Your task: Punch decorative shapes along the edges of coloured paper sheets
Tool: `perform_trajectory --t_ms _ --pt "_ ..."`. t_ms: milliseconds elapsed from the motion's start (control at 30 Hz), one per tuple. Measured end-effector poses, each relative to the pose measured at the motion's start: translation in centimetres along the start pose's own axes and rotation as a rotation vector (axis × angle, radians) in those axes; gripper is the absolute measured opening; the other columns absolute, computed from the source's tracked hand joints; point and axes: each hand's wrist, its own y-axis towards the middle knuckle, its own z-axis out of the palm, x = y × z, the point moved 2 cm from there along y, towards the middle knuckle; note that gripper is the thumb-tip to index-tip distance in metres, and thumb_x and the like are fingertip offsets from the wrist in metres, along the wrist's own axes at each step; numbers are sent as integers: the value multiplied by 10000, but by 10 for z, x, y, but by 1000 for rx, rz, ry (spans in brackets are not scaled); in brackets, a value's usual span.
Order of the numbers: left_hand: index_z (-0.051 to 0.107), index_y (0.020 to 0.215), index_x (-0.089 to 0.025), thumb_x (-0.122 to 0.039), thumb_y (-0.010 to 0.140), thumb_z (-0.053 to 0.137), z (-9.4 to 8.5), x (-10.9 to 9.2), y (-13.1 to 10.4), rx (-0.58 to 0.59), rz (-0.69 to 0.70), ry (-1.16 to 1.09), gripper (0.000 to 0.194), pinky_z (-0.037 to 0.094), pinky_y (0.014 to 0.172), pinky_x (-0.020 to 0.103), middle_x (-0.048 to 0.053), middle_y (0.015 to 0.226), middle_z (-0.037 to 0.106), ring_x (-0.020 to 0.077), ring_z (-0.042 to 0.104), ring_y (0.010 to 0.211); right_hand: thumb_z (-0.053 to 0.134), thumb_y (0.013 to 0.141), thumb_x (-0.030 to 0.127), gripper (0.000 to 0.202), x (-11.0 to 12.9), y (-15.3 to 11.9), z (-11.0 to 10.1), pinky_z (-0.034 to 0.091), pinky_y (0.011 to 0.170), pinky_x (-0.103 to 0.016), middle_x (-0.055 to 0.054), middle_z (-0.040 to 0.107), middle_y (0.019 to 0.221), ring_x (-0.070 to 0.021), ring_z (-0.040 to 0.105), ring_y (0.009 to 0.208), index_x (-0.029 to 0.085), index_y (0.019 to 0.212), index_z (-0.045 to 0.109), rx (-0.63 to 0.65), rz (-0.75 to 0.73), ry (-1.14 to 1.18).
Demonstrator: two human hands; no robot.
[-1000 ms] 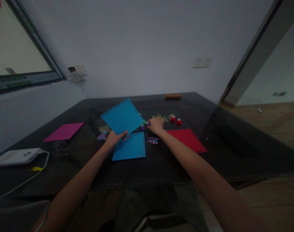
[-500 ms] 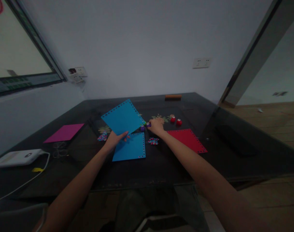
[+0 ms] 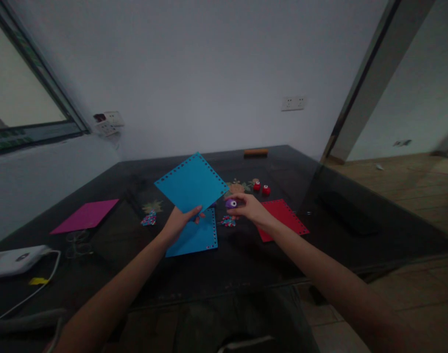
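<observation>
The blue sheet (image 3: 190, 182) is pinched near its six-o'clock corner by the left hand (image 3: 175, 225), fingers closed; it is judged light, flexible, best held by edges. At its four o'clock, the purple piece (image 3: 230, 204), probably slippery, is gripped at its sides by the right hand (image 3: 252, 208), fingertips slightly parted.

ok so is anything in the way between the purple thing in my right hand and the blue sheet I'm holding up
Nothing visible stands between the purple thing in your right hand and the raised blue sheet. The small colored bits lie lower, on the table.
</observation>
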Motion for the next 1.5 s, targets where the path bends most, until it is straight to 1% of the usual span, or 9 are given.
perform_trajectory --t_ms 100,167,267,433,600,733,900,1133,1500 --pt "579 810 -155 -392 709 685 23 -6 -3 11 5 -57 279 409 498 245 18 650 654 107 491 469 771 583 156 409 -1 -15 1 535 639 -271 -20 637 872 -124 618 691 178 971 643 -76 12 128" --pt "578 817 -164 -394 719 675 35 -4 -4 9 21 -98 269 399 490 246 6 649 650 104 473 457 780 596 197 423 -5 -19 3 547 716 -311 -27 644 913 -139 646 721 186 990 626 -86 45 251" --pt "575 737 -165 -392 740 654 44 4 -4 15 39 -75 241 397 504 253 4 626 639 108 469 462 773 634 259 406 -11 -21 6 542 799 -359 -43 644 956 -158 675 724 194 997 605 -74 83 419" --pt "572 647 -171 -393 746 641 36 12 -7 -3 31 61 253 429 573 276 9 558 619 131 496 465 789 625 269 399 -17 -20 8 544 810 -367 -57 655 945 -185 690 752 177 956 586 -87 84 537" --pt "575 653 -177 -416 758 614 35 12 -9 4 42 140 264 453 636 294 20 569 632 160 550 509 806 600 252 385 -22 -19 9 550 788 -351 -41 660 902 -195 695 761 163 905 589 -148 107 599" --pt "574 663 -177 -396 752 628 37 9 -11 -26 61 123 242 462 644 297 19 591 652 163 568 522 807 594 251 393 -23 -21 10 541 798 -334 -58 676 926 -197 689 816 151 917 607 -132 127 606" --pt "583 633 -177 -383 741 643 37 5 -12 -69 82 129 240 473 666 305 16 586 661 170 589 534 807 588 265 394 -22 -22 11 527 829 -360 -71 689 946 -199 674 872 159 923 629 -126 115 576" --pt "596 633 -178 -414 751 627 36 10 -11 -41 81 166 266 475 675 322 39 602 666 194 604 565 818 557 260 390 -20 -23 15 526 815 -344 -51 692 917 -194 669 869 173 889 633 -140 101 578" --pt "585 663 -177 -380 756 623 39 5 -14 -35 77 177 226 478 665 315 32 570 656 192 604 553 833 518 250 408 -19 -23 18 520 800 -341 -27 681 860 -184 668 830 179 852 608 -183 117 592"
